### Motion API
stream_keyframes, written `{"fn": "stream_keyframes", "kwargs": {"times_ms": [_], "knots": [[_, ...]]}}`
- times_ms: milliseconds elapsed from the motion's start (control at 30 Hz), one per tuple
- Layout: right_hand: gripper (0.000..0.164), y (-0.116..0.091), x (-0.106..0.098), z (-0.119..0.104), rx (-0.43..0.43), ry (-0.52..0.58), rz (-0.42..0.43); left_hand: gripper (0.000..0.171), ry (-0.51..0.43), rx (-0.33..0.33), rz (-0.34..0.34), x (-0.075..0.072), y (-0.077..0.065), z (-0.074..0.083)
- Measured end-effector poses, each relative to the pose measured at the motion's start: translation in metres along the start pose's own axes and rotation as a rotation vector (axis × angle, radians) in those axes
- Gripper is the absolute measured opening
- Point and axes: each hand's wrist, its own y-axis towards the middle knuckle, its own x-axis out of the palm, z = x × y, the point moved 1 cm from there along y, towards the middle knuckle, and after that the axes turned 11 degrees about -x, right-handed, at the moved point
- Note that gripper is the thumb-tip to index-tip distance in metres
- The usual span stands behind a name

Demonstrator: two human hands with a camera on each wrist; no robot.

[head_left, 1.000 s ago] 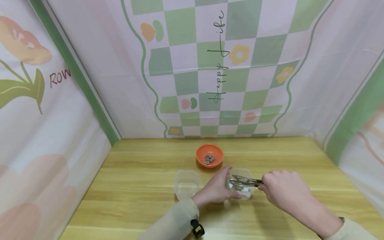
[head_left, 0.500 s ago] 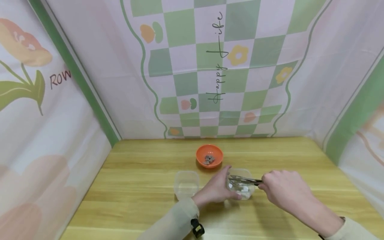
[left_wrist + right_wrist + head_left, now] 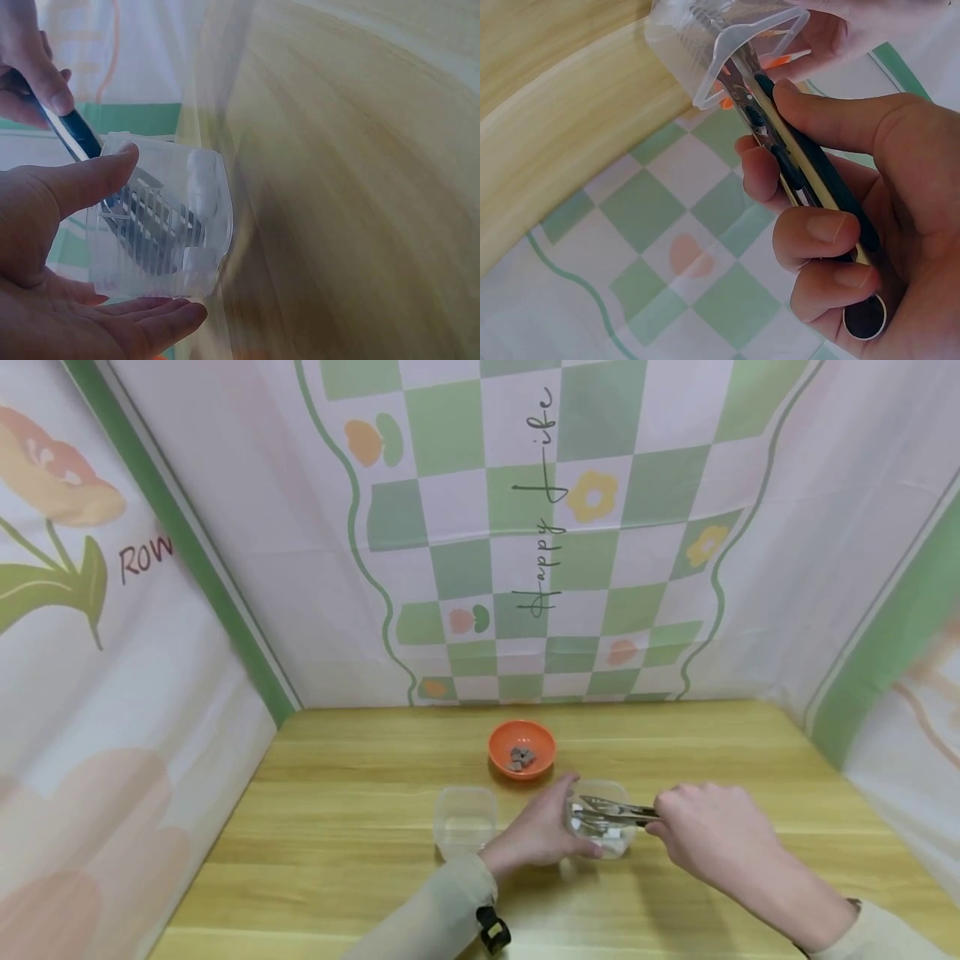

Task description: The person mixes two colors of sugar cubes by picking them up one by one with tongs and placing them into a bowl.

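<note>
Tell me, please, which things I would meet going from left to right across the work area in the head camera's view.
Unheld clear container → orange bowl with grey-brown pieces → held clear container with white pieces → right hand.

In the left hand (image 3: pixel 542 831), a box (image 3: pixel 617 791), tongs (image 3: pixel 619 814) reaching in; left of this grip, a tub (image 3: pixel 465 817); beyond, a bowl (image 3: pixel 500 746).
</note>
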Motion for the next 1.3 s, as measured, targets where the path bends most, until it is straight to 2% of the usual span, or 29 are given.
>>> {"fn": "stream_keyframes", "kwargs": {"times_ms": [200, 600, 833, 1067, 1300], "knots": [[0.035, 0.001, 0.001, -0.002, 0.009, -0.006, -0.018, 0.11, -0.003, -0.017, 0.001, 0.002, 0.001, 0.0], [0.035, 0.002, 0.003, -0.003, -0.009, 0.009, 0.0, 0.107, 0.0, 0.005, -0.002, 0.0, 0.0, 0.002], [0.042, 0.014, -0.001, -0.001, -0.1, -0.072, 0.061, 0.105, 0.009, 0.019, 0.0, -0.001, 0.002, -0.001], [0.037, 0.026, -0.007, -0.005, -0.196, -0.134, 0.078, 0.104, 0.025, 0.027, -0.002, -0.002, 0.004, -0.003], [0.041, 0.03, -0.007, -0.002, -0.262, -0.182, 0.082, 0.103, 0.019, 0.029, -0.011, -0.003, 0.003, -0.001]]}}
